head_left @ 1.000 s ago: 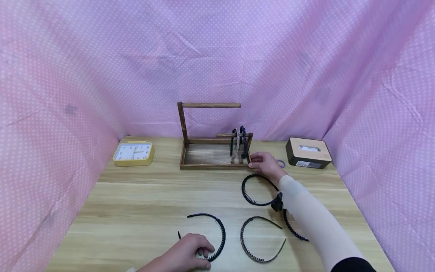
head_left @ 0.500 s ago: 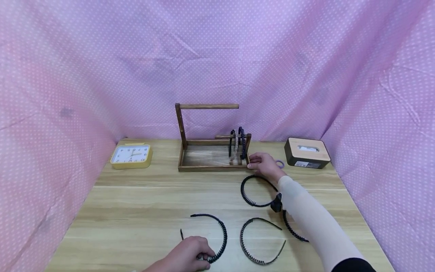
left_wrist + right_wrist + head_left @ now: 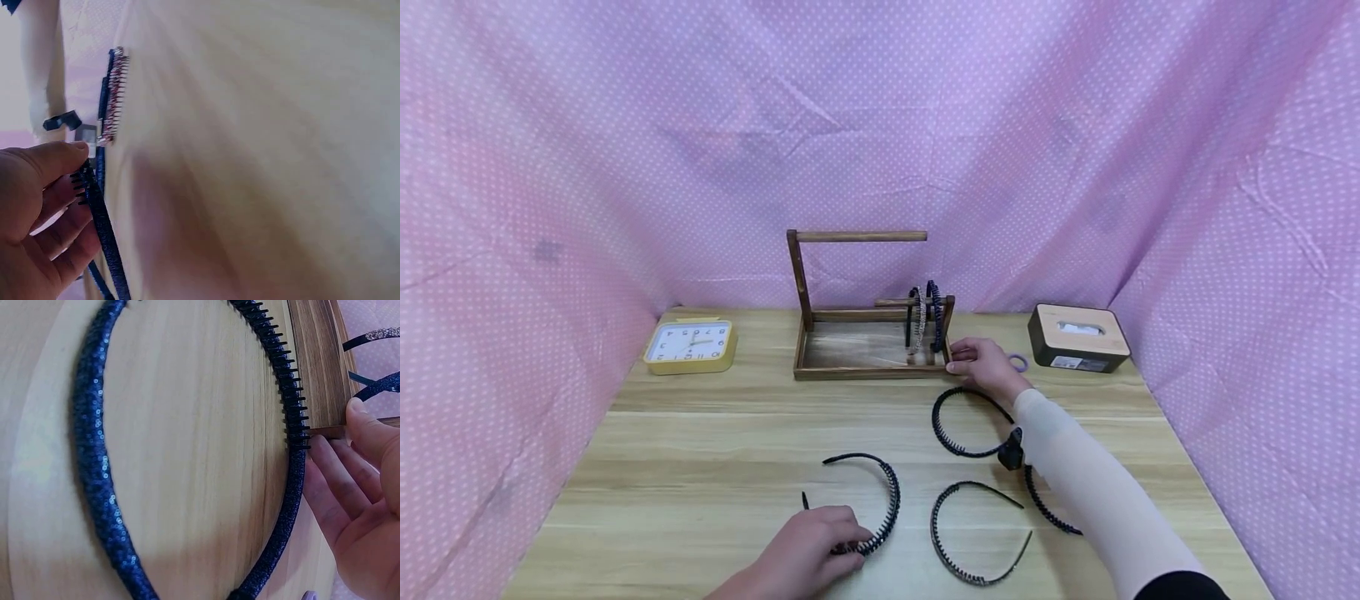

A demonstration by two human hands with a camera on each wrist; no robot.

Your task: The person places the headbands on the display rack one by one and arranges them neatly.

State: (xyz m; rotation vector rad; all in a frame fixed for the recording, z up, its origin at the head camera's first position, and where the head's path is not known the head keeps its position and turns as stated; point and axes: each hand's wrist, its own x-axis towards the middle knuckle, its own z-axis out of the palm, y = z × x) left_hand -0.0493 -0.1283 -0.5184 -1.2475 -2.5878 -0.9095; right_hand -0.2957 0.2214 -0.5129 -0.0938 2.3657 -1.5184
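My left hand pinches a dark toothed headband at its lower curve, near the table's front. In the left wrist view, thumb and fingers hold this headband tilted up from the tabletop. My right hand grips the front right corner of a brown wooden rack. The right wrist view has the thumb over the rack's edge and fingers against its outer side. Several headbands, dark ones and a silvery one, hang on the rack's short lower bar; its long upper bar holds nothing.
A dark headband lies just in front of the right hand. Nearer is a grey-brown headband; another is partly under the right forearm. A yellow clock, tissue box and purple ring stand or lie farther back.
The left hand has come to hold the dark headband raised a little, moving it slightly away from the table's front edge. The right hand stays at the rack's corner.
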